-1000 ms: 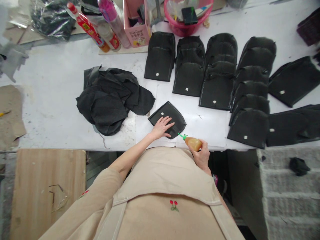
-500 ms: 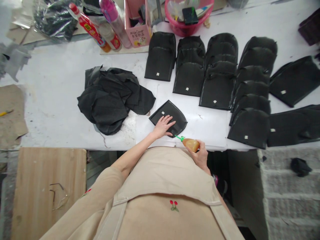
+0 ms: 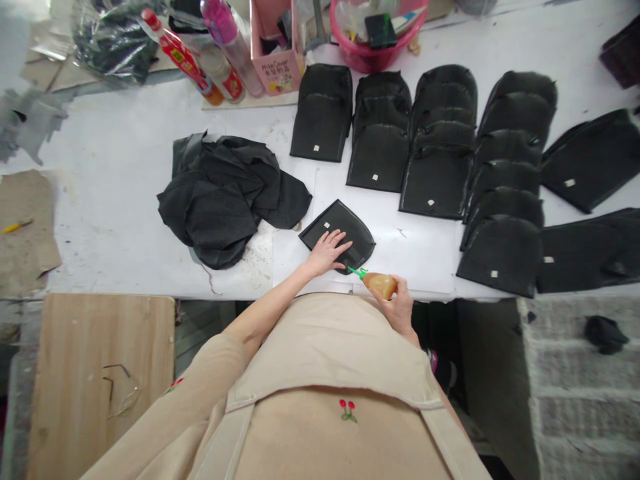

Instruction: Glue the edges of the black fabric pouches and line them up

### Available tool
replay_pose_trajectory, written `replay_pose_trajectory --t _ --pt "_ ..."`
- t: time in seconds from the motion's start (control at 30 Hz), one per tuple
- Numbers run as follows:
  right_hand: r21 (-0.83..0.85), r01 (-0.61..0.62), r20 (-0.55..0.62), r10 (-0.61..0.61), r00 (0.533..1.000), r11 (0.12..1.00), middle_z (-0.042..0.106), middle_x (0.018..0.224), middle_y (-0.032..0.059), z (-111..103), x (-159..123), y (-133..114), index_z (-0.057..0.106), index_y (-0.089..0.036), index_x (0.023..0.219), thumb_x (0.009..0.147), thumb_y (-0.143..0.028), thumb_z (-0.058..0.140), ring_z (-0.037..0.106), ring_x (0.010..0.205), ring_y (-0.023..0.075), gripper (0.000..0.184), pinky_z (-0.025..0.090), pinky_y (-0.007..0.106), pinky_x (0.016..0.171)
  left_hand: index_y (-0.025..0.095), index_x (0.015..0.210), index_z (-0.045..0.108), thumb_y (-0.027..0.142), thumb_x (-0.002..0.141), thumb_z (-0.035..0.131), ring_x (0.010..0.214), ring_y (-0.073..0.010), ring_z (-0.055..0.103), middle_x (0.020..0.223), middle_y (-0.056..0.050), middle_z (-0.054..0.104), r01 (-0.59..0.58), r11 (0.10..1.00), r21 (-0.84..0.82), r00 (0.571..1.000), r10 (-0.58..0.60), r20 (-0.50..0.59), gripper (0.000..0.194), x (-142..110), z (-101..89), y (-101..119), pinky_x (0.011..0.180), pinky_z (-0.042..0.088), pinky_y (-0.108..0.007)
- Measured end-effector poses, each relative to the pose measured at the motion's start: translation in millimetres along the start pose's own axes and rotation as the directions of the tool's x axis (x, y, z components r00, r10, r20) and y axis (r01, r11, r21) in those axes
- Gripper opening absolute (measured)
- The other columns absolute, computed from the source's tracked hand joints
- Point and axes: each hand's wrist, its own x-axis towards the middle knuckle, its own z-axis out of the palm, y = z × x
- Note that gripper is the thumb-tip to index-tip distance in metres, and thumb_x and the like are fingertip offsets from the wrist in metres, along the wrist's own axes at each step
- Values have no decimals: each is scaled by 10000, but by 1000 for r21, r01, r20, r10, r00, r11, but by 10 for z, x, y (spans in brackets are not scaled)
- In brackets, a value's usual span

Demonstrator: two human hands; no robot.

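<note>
My left hand (image 3: 330,252) lies flat with spread fingers on a black fabric piece (image 3: 345,220), which has one curved side and a small white square near its corner. In my right hand (image 3: 399,308) is a squeeze bottle (image 3: 382,285) of amber liquid, looking like glue, tilted so its green nozzle touches or almost touches the piece's near edge. To the left of the piece lies a loose heap of black cloth (image 3: 230,193). Overlapping rows of similar black pieces (image 3: 440,180) are laid out beyond and to the right.
Along the back stand a red-capped bottle (image 3: 183,57), a pink box (image 3: 277,67) and a pink basket (image 3: 360,60) of odds and ends. A yellow cutter (image 3: 17,227) rests on cardboard at the left. Glasses (image 3: 120,390) sit on a wooden board (image 3: 65,347) below the table's edge.
The squeeze bottle and my right hand have shifted slightly left, bringing the nozzle closer to my left thumb. My left hand stays in place on the black piece.
</note>
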Motion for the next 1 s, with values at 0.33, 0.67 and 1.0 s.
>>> replay_pose_trajectory --t 0.33,0.67,1.0 --pt "303 -316 64 312 948 899 688 927 44 -187 -25 10 564 -209 1028 599 -595 850 659 807 240 644 557 410 733 226 1489 493 466 781 811 1495 -354 319 1587 -172 408 29 999 43 999 -28 -38 812 18 21 51 1212 249 -535" --pt "725 -318 -19 480 877 611 693 1017 74 -344 138 -2 572 -207 1007 739 -572 751 697 861 234 488 596 383 673 203 1495 478 600 793 740 1383 -450 405 1539 -221 442 164 982 96 984 -155 -93 849 275 66 382 1057 384 -565" --pt "440 -251 -236 381 894 862 679 1023 71 -269 -108 -19 538 -207 1069 624 -549 862 690 893 254 649 593 432 789 183 1551 382 618 739 781 1407 -468 361 1570 -241 385 125 982 138 992 -121 -35 1004 256 51 378 1094 329 -578"
